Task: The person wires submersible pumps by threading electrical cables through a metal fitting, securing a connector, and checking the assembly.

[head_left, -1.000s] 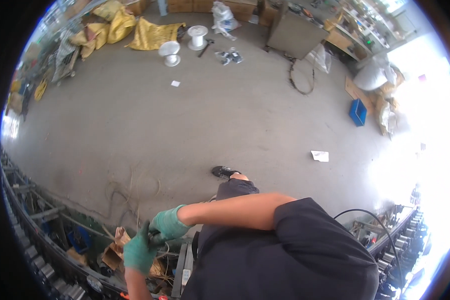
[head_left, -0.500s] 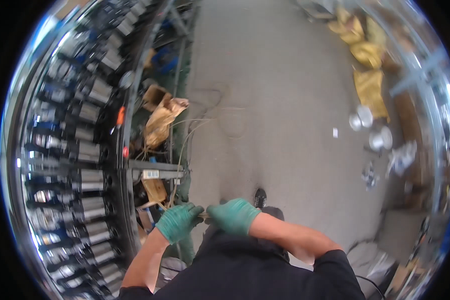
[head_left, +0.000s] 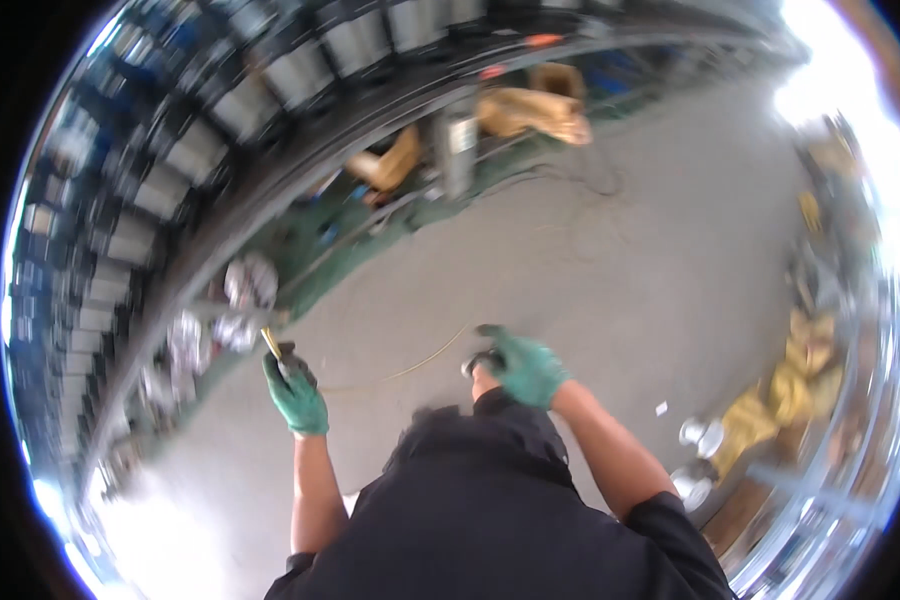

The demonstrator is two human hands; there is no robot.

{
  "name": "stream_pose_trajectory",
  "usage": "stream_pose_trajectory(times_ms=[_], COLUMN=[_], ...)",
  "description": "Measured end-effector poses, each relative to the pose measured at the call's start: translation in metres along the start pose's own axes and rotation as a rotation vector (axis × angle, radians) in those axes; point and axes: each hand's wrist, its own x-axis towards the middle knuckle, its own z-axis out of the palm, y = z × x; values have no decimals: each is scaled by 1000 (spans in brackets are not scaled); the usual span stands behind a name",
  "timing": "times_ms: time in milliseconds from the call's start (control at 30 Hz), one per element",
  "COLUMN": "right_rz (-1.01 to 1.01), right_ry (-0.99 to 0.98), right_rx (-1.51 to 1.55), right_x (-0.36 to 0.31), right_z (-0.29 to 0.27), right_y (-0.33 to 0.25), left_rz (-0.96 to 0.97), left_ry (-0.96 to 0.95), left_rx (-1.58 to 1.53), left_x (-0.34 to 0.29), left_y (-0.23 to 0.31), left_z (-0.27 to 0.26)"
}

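Observation:
My left hand, in a green glove with dark fingertips, is closed around a thin yellowish cord. Its short pale yellow end sticks up past the fingers. From that hand a slack length of cord curves up to the right, toward the fingertips of my right hand. That hand wears the same kind of glove and hovers in front of my body, its thumb and forefinger apart. Motion blurs it, and no grip on the cord shows there.
A long rack of grey and black cylindrical units runs along the left and top. Below it lie a brown paper bag, a cardboard piece and clear plastic wrapping. Yellow sacks and white spools lie at right.
My view has swung to the left. My hands, close together before, are now wide apart, with cord stretching from the left hand toward the right. The right fingers have spread.

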Motion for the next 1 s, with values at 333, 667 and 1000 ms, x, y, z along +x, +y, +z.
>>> stream_pose_trajectory(times_ms=[333, 667, 1000], right_rz=[644, 529, 556], right_ry=[-72, -156, -430], right_rx=[-4, 108, -95], right_x=[-63, -43, 6], right_z=[137, 171, 254], right_y=[192, 150, 202], left_rz=[-51, 65, 285], left_ry=[1003, 1279, 1010], left_rx=[-333, -413, 332], left_x=[-128, -237, -312], left_y=[-17, 31, 91], left_z=[-303, -362, -322])
